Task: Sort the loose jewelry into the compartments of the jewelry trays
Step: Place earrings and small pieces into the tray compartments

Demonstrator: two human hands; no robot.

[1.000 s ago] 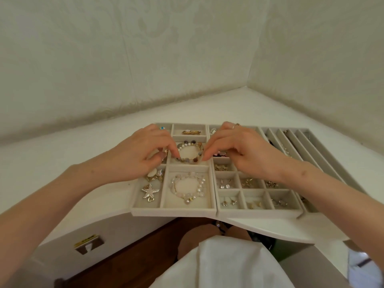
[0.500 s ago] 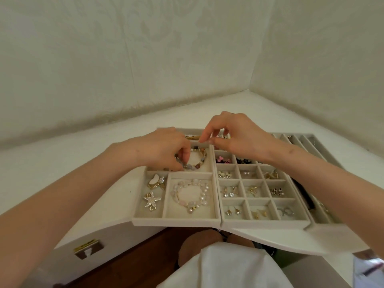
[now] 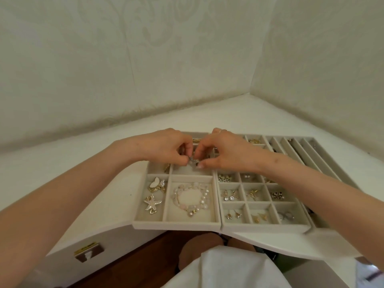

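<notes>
Currently pinched from both sides: small piece of grey and dark beads [image 3: 192, 162], mostly hidden by fingertips, likely a bracelet. Held low over the large far compartment of the left beige velvet tray [image 3: 176, 225]; touching the lining or not, cannot tell. Left hand [image 3: 166, 149] and right hand [image 3: 225, 155] both curled, thumb and forefinger closed on the piece. Probably gripped two-handed to spread the loop and lay it flat inside one cell.

Counted:
- Three trays side by side on white table [image 3: 93, 179].
- One pearl-and-pink-bead bracelet [image 3: 191, 199] coiled in the near large cell.
- One silver starfish brooch [image 3: 152, 202] and one white shell-shaped brooch [image 3: 156, 183], sharing the narrow near-left cell.
- Nine small cells visible in the middle grid tray [image 3: 259, 227], most with small earrings.
- Long slots in the right tray [image 3: 307, 150], number unclear under the arm.
</notes>
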